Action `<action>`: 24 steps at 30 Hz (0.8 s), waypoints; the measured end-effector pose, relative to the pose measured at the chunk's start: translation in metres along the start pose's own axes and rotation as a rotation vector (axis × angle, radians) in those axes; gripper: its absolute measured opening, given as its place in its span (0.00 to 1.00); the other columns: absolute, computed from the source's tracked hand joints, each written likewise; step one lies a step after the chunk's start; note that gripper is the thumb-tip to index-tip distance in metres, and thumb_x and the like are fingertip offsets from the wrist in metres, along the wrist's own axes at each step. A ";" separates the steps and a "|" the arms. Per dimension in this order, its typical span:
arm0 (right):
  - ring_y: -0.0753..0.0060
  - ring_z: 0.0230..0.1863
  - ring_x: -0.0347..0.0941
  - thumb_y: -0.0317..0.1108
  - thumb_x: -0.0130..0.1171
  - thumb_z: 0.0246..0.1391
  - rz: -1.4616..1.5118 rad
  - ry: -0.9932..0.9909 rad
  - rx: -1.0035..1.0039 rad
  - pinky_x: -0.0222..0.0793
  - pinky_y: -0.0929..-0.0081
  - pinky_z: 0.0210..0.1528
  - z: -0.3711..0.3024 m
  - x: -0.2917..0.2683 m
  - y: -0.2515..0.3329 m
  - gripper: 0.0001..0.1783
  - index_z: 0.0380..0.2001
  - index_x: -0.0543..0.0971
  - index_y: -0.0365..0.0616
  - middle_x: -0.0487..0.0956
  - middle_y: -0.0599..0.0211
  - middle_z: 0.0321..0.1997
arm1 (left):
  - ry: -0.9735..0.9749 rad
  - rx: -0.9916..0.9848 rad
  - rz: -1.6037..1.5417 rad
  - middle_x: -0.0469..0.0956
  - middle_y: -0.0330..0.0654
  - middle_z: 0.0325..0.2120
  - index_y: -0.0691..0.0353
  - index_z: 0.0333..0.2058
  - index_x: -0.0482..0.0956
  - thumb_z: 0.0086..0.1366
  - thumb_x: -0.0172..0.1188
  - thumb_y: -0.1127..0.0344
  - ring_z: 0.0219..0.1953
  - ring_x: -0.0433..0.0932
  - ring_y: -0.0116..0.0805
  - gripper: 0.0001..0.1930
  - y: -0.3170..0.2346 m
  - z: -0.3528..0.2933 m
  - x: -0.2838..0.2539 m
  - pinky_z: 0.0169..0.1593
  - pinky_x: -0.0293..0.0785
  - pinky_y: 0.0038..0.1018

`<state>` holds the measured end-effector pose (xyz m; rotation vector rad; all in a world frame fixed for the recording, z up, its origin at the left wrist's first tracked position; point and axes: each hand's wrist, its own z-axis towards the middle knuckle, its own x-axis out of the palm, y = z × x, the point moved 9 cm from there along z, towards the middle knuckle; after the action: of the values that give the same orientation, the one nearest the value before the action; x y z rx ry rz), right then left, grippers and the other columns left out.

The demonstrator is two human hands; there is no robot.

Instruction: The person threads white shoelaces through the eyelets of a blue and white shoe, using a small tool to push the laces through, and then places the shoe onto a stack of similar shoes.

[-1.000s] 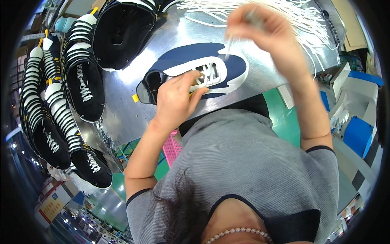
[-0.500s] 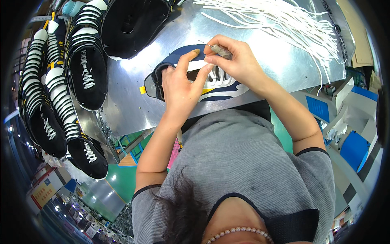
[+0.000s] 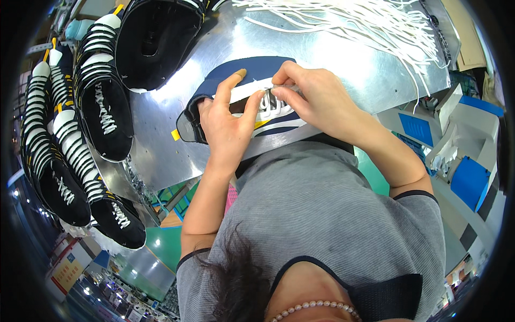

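Observation:
A navy and white shoe upper [image 3: 257,67], with a brown tongue area and white laces [image 3: 273,107], lies on the metal table in front of me. My left hand [image 3: 228,115] grips it from the heel side, some fingers inside the collar. That hand's index finger, with a tan cover on its tip, presses on the navy side panel; the thumb rests by the laces. My right hand [image 3: 319,96] is closed in a pinch at the lace row, close to my left thumb. A small wrapped-handled tool with a thin tip is in it, now mostly hidden by the fingers.
White laces [image 3: 354,27] lie in a loose bundle at the table's far side. Stacked black and white shoe uppers [image 3: 104,107] crowd the left edge, beside a large black one [image 3: 155,45]. The metal table [image 3: 161,155] ends close to my body. Blue and grey chairs [image 3: 416,129] stand at right.
My right hand has come down from above the upper to the lace row, and the tool's tip no longer shows. My left hand keeps its hold. The whole view has shifted slightly.

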<state>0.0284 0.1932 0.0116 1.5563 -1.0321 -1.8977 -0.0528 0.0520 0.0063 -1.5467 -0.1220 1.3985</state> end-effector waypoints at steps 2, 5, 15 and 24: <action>0.53 0.28 0.79 0.36 0.60 0.59 0.047 0.008 0.011 0.72 0.60 0.31 -0.002 -0.001 -0.002 0.10 0.37 0.76 0.42 0.81 0.59 0.25 | 0.025 0.002 0.008 0.85 0.44 0.40 0.63 0.50 0.81 0.57 0.71 0.68 0.38 0.82 0.30 0.20 -0.003 0.000 0.001 0.46 0.74 0.25; 0.52 0.28 0.79 0.35 0.59 0.58 0.051 0.021 0.012 0.72 0.60 0.31 -0.002 0.000 -0.004 0.08 0.36 0.77 0.43 0.81 0.60 0.25 | 0.030 0.012 0.031 0.84 0.45 0.40 0.64 0.50 0.80 0.58 0.70 0.68 0.39 0.82 0.30 0.20 -0.007 0.000 0.000 0.47 0.74 0.25; 0.53 0.28 0.82 0.30 0.64 0.45 -0.371 0.118 -0.174 0.76 0.65 0.25 0.028 0.044 0.032 0.21 0.37 0.69 0.26 0.81 0.49 0.25 | -0.061 0.257 -0.016 0.83 0.47 0.27 0.63 0.51 0.79 0.59 0.62 0.76 0.27 0.82 0.43 0.19 -0.020 -0.009 -0.002 0.38 0.72 0.33; 0.57 0.33 0.80 0.35 0.60 0.58 0.009 -0.022 0.094 0.74 0.67 0.35 0.007 -0.024 -0.011 0.12 0.44 0.78 0.43 0.83 0.57 0.31 | -0.020 -0.071 -0.347 0.82 0.46 0.43 0.65 0.53 0.76 0.60 0.65 0.76 0.43 0.81 0.30 0.21 0.004 0.000 -0.005 0.48 0.76 0.26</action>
<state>0.0286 0.2196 0.0184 1.5829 -1.1512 -1.8887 -0.0566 0.0464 0.0069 -1.4859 -0.4350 1.1441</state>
